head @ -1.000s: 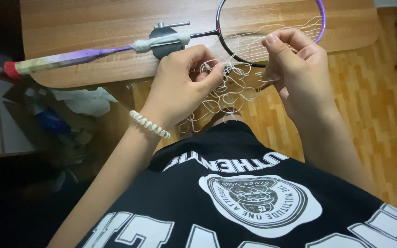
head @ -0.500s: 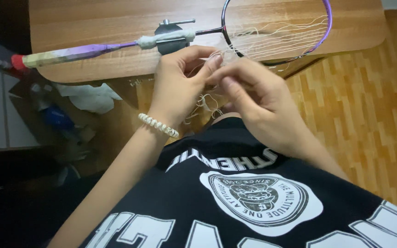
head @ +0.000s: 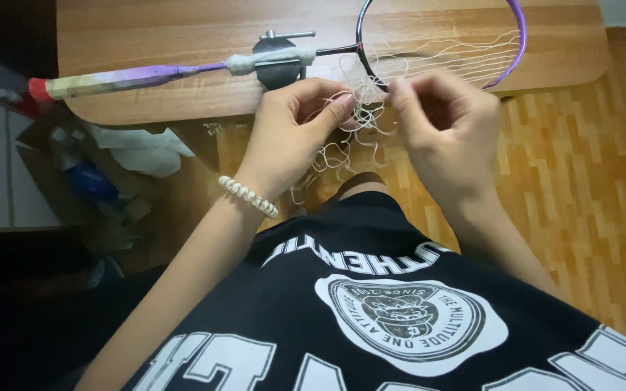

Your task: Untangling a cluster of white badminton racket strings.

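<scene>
Tangled white string (head: 360, 116) pinched between left hand (head: 295, 134) and right hand (head: 447, 130), beside racket (head: 371, 51).

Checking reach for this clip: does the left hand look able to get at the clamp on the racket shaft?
Probably yes: the left hand sits just below the dark clamp, nothing lies between them, though its fingers pinch loose string.

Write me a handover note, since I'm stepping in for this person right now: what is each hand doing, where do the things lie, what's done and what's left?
Left hand: pinching the tangled white string just off the table edge.
Right hand: fingers closed on the same tangle from the other side.
Racket: flat on the wooden table, shaft held in a dark clamp, head to the right.
Done: a few loose strands cross the frame.
Left: most of the string is a hanging knot; the frame is largely unstrung.
</scene>
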